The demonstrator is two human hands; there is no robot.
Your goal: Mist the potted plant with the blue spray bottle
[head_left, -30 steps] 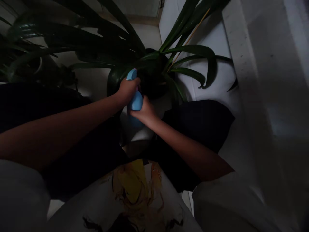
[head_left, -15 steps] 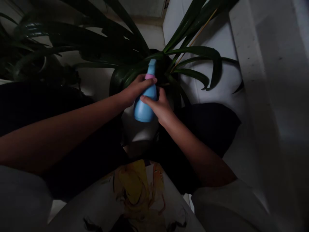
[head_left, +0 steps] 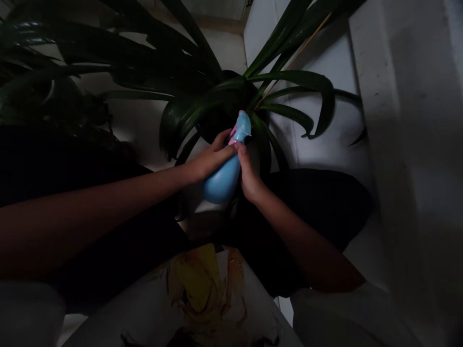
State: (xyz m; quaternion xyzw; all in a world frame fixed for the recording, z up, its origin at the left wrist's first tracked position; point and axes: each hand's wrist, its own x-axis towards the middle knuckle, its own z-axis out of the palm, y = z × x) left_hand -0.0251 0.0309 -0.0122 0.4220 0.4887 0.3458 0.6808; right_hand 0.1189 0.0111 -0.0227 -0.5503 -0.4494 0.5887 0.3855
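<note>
A light blue spray bottle with a pink collar and a blue nozzle sits between both my hands at the centre of the head view. My left hand is wrapped over the bottle's neck from the left. From the right, my right hand grips the neck and side, fingers closed. The nozzle tilts up and to the right, into the base of a potted plant with long dark green leaves. The scene is dim.
A dark pot rim lies just behind the bottle. Long leaves arch left and right above my hands. A white wall or ledge runs along the right side. My dark-clad knees flank the pot on a pale floor.
The bottle has swung from the left of the pot toward its middle, and its nozzle now tilts right. My right hand slid from the bottle's body up to its neck.
</note>
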